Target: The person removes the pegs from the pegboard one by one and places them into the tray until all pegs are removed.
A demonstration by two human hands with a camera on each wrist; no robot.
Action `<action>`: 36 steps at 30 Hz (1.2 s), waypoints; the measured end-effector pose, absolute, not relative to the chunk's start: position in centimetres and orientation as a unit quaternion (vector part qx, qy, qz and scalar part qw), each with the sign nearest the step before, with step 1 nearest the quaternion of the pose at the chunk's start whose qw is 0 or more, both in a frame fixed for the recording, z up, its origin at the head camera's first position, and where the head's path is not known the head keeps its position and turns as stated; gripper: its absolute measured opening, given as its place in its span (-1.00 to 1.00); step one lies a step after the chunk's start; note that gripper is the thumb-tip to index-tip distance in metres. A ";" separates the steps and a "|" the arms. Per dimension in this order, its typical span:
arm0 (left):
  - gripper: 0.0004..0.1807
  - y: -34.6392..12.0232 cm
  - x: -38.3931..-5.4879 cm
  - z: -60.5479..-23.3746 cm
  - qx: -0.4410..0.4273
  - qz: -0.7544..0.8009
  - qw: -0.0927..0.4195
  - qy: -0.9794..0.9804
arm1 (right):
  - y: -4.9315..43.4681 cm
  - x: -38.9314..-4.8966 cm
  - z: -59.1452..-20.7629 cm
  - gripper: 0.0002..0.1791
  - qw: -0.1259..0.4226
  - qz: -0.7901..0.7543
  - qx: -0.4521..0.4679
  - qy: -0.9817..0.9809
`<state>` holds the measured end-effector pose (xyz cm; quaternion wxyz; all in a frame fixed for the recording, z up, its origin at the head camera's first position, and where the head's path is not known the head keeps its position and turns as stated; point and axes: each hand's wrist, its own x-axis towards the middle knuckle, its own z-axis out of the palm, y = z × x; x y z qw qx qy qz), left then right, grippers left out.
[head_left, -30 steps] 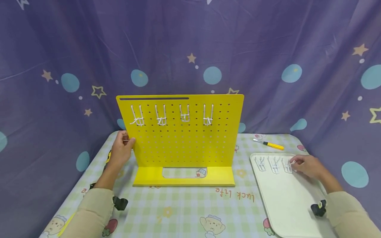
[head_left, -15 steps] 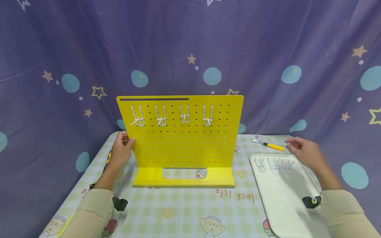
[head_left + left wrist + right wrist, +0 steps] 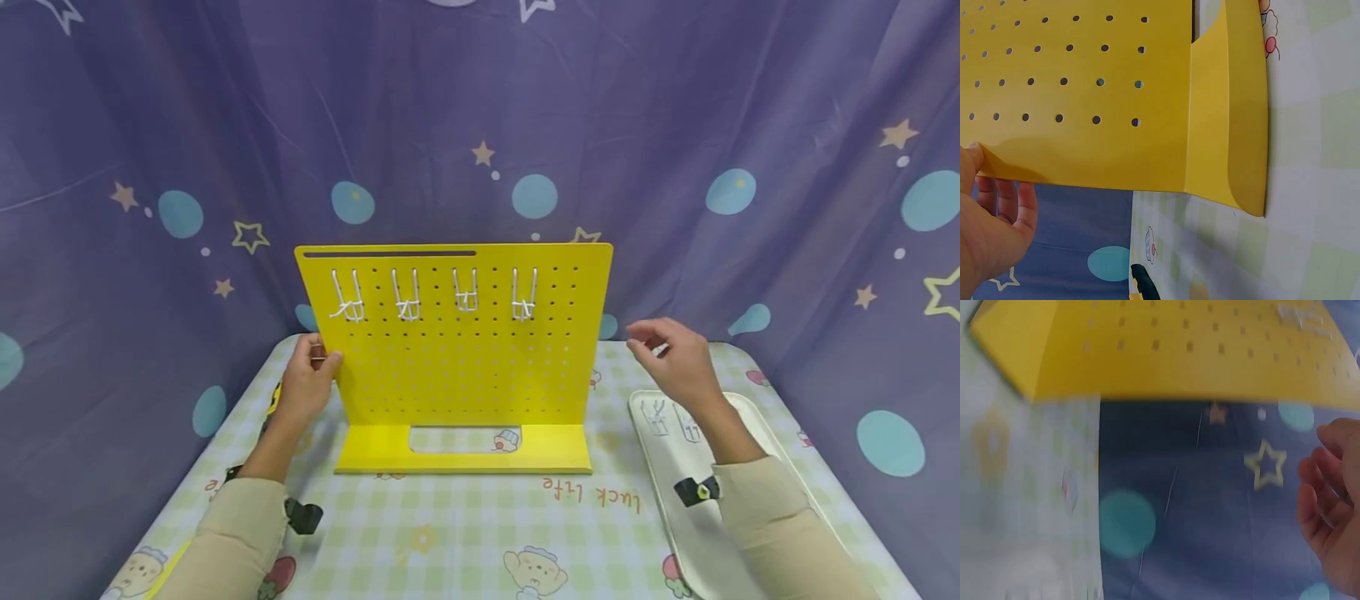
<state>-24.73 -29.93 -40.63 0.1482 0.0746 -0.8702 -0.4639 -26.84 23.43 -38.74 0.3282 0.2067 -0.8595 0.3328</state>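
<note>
A yellow pegboard (image 3: 450, 375) stands upright on its base on the table. Several white wire hooks (image 3: 522, 296) hang in a row near its top. My left hand (image 3: 306, 383) grips the board's left edge, thumb on the front face and fingers behind, as the left wrist view also shows. To the right of the board, my right hand (image 3: 678, 358) is in the air with loosely bent fingers. Nothing shows between those fingers in the right wrist view, and a gap separates them from the board. Wire hooks (image 3: 656, 418) lie in the white tray (image 3: 663, 500), partly hidden by my right forearm.
A checked cloth (image 3: 450, 517) covers the table. Behind it hangs a purple curtain (image 3: 435, 100) with stars and blue dots. A yellow-and-black object (image 3: 274, 397) lies behind my left forearm, mostly hidden. Another yellow strip (image 3: 171, 567) shows beside the left sleeve.
My right hand has lifted from the hooks in the tray and moved left toward the board, now covering the yellow-handled screwdriver. My left hand has stayed on the board's edge.
</note>
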 end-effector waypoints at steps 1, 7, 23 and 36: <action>-0.60 -29.9 -24.7 -40.6 0.075 -0.465 0.149 -0.869 | 22.6 -26.9 -38.6 -0.82 0.330 0.336 0.208 -0.857; -0.60 -29.9 -24.7 -40.6 0.075 -0.465 0.153 -0.869 | 17.9 -27.2 -37.4 -0.81 0.337 0.339 0.251 -0.842; -0.61 -29.7 -24.6 -40.5 0.075 -0.470 0.146 -0.867 | 10.4 -28.0 -33.9 -0.84 0.328 0.341 0.262 -0.841; -0.62 -29.7 -24.5 -40.4 0.083 -0.465 0.152 -0.868 | 9.1 -28.4 -33.6 -0.89 0.320 0.325 0.213 -0.864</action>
